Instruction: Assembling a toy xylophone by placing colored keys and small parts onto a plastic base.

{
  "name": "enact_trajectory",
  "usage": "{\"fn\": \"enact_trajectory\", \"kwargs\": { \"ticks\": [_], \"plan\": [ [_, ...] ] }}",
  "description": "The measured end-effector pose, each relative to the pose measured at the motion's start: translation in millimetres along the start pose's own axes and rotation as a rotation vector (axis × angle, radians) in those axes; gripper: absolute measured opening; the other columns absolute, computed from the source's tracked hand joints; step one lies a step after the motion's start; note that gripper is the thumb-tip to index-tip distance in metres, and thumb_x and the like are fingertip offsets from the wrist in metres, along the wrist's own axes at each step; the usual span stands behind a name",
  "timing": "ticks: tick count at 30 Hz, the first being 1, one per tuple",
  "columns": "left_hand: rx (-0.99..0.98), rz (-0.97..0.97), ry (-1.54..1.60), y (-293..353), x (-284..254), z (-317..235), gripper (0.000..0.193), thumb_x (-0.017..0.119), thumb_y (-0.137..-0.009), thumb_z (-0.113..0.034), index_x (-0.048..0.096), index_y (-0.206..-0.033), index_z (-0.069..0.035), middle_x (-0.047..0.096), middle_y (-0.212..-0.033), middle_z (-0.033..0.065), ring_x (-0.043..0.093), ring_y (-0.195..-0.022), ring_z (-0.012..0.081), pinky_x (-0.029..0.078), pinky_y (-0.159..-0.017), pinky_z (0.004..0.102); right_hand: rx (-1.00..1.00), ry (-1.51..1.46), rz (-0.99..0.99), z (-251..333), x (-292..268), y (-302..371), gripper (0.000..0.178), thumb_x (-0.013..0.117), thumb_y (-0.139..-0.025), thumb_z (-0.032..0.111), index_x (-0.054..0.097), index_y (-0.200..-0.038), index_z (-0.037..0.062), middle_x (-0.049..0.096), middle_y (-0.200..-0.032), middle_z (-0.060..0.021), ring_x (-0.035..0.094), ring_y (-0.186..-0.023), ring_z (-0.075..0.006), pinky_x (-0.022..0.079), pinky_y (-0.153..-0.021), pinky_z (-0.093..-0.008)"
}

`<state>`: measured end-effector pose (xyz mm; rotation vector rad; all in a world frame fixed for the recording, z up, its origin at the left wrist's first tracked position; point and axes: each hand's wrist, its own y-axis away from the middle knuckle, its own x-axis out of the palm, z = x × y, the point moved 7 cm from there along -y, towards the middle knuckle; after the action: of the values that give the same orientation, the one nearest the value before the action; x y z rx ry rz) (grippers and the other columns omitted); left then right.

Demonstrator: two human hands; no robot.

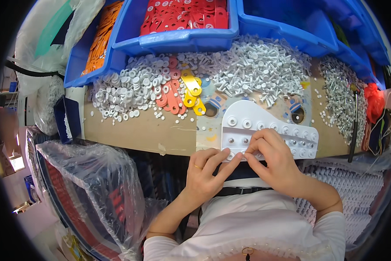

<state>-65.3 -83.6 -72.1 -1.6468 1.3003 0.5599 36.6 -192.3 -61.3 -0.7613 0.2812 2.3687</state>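
Observation:
A white moulded plate [244, 109] lies at the table's front edge, with rows of round white rings and small shiny metal studs along it. My right hand [274, 163] is over its front middle, thumb and forefinger brought together at the front row. Whatever sits between those fingertips is too small to make out. Beside it, my left hand [205, 173] has its fingers apart, their tips touching the plate's front left corner. A ring is on one of its fingers. The two hands' fingertips nearly meet, hiding part of the front row.
Beyond the plate are heaps of white rivets [265, 69], white washers [132, 85] and metal-coloured studs [341, 100]. Pink strips [173, 98] and yellow strips [190, 85] lie between. Blue bins [178, 42] line the back, holding red and orange pieces. Plastic-wrapped goods [91, 187] stand left.

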Motion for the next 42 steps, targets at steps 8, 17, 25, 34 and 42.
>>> {"fn": "enact_trajectory", "kwargs": {
  "ticks": [8, 17, 25, 34, 42],
  "plan": [
    [0.093, -0.067, -0.082, 5, 3, -7, 0.046, 0.070, -0.069, 0.001, 0.073, -0.111, -0.017, 0.059, -0.111, 0.0045, 0.055, -0.094, 0.0224, 0.043, -0.080, 0.0345, -0.220, 0.120, -0.116, 4, 0, 14, 0.027, 0.076, -0.072, 0.001, 0.064, -0.096, -0.0001, 0.060, -0.096, -0.0100, 0.058, -0.085, -0.0265, 0.048, -0.072, -0.0358],
    [0.055, -0.047, -0.146, 5, 4, -6, 0.046, 0.067, -0.073, 0.003, 0.069, -0.114, -0.018, 0.057, -0.112, 0.0063, 0.057, -0.093, 0.0228, 0.047, -0.076, 0.0372, -0.520, 0.363, -0.279, 7, 6, 35, 0.028, 0.077, -0.068, 0.003, 0.068, -0.094, 0.0003, 0.064, -0.100, -0.0106, 0.061, -0.084, -0.0253, 0.051, -0.067, -0.0342],
    [-0.087, -0.020, 0.171, -4, -22, 15, 0.039, 0.071, -0.073, 0.003, 0.069, -0.110, -0.011, 0.059, -0.119, 0.0125, 0.058, -0.102, 0.0300, 0.047, -0.085, 0.0371, -0.528, 0.376, -0.174, 31, 10, 16, 0.027, 0.071, -0.073, 0.015, 0.070, -0.099, 0.0088, 0.063, -0.105, -0.0053, 0.056, -0.101, -0.0229, 0.042, -0.083, -0.0352],
    [-0.358, -0.348, -0.321, -54, -63, 116, 0.014, 0.070, -0.079, -0.004, 0.069, -0.093, -0.004, 0.060, -0.095, 0.0083, 0.052, -0.089, 0.0275, 0.045, -0.078, 0.0377, -0.516, 0.504, -0.041, 37, 42, -146, 0.013, 0.069, -0.077, 0.006, 0.065, -0.089, 0.0052, 0.061, -0.093, -0.0094, 0.058, -0.093, -0.0307, 0.047, -0.082, -0.0399],
    [-0.355, -0.316, -0.383, -66, -48, 124, 0.011, 0.068, -0.077, -0.003, 0.066, -0.088, -0.001, 0.057, -0.092, 0.0090, 0.052, -0.088, 0.0293, 0.043, -0.079, 0.0400, -0.383, 0.266, -0.100, 19, 64, -201, 0.013, 0.067, -0.081, 0.014, 0.063, -0.086, 0.0020, 0.060, -0.084, -0.0118, 0.062, -0.082, -0.0334, 0.050, -0.072, -0.0425]
  ]
}}
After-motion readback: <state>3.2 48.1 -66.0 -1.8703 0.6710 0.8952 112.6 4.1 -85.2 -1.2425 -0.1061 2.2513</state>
